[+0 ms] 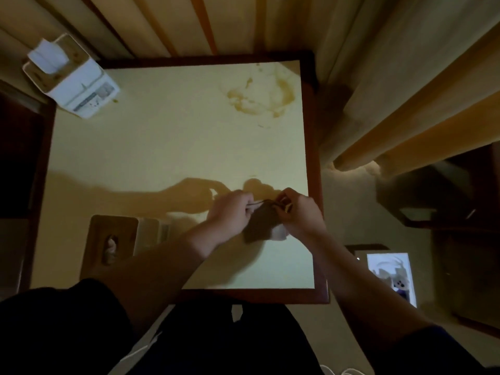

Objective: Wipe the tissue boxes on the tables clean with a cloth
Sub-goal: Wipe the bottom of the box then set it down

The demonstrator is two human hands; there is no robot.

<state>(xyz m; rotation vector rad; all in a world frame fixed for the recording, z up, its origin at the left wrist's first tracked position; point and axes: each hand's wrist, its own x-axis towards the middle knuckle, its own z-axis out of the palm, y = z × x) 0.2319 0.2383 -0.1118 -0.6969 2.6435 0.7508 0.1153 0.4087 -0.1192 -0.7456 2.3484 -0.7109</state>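
Fingers [244,201] half-hidden in cloth [261,224]

**Table seen from above, two tissue boxes and a cloth held over it**

A square table [162,147] lies directly below. One tissue box [71,77] stands on its far left corner. A second tissue box [113,239] sits near the left front edge, partly behind the left forearm. Over the right front area, the left hand [230,212] and right hand [303,215] hold a cloth [262,226] between them. A stain [259,93] lies at the far right. A lit screen [392,277] sits off the table, right front.
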